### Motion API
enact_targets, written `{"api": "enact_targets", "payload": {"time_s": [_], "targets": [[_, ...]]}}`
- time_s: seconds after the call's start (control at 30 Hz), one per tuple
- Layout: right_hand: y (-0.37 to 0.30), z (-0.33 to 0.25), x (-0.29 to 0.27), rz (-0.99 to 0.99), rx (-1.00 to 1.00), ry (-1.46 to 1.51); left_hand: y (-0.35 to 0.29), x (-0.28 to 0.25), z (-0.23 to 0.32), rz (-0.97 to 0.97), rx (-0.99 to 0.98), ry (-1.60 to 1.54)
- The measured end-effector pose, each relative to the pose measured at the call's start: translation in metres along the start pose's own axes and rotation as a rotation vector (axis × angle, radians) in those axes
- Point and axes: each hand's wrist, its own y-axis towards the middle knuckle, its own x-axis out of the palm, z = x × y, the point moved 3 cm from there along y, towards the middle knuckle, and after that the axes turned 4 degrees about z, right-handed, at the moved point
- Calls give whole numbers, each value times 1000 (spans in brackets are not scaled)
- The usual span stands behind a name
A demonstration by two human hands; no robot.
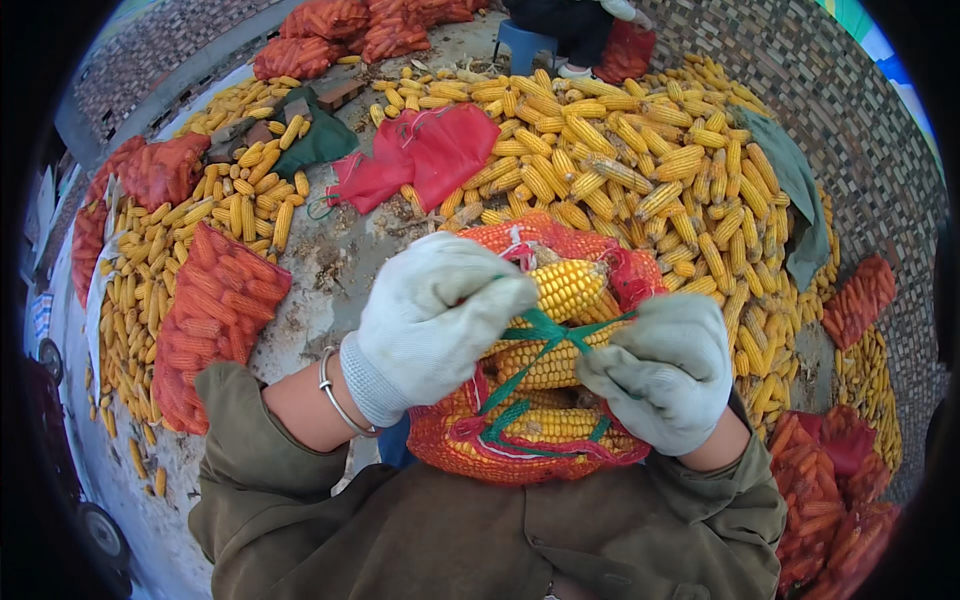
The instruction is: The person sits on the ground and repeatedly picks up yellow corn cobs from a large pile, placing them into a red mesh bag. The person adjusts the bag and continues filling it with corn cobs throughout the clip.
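Note:
Right in front of me stands a red mesh sack (450, 435) packed with yellow corn cobs (568, 288), its mouth partly gaping. A green plastic tie (545, 330) crosses over the cobs in the opening, with the strands meeting in a crossing or knot at the middle. My left hand (435, 310), in a white knit glove, is closed on the tie's left end. The right end is pinched by my right hand (665, 370), gloved the same way. Between both hands the strands look stretched. More green cord is laced through the sack's near rim.
A large heap of corn cobs (620, 150) spreads beyond the sack, a smaller one (130, 290) at left. Empty-looking red sacks (430, 150) lie ahead. Filled sacks (215, 320) stand left and at lower right (810, 500). Far back, a person is by a blue stool (522, 45).

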Motion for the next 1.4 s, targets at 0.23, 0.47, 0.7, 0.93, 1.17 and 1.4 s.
{"api": "enact_targets", "payload": {"time_s": [0.23,0.47,0.7,0.93,1.17,1.4], "targets": [[-49,-9,-20,-17,599,403,-14,7,0,-3,225,5],[14,-3,-13,-184,1119,999,21,14,38,-540,-482,-515],[-30,19,-12,-274,980,797,16,10,8,-515,-107,-130],[-33,3,-24,-230,1299,842,1,25,27,-674,-92,515],[45,-14,10,-169,297,201,-2,32,10,-433,204,269],[-14,2,21,-214,746,621,0,26,23,-477,-326,30]]}}
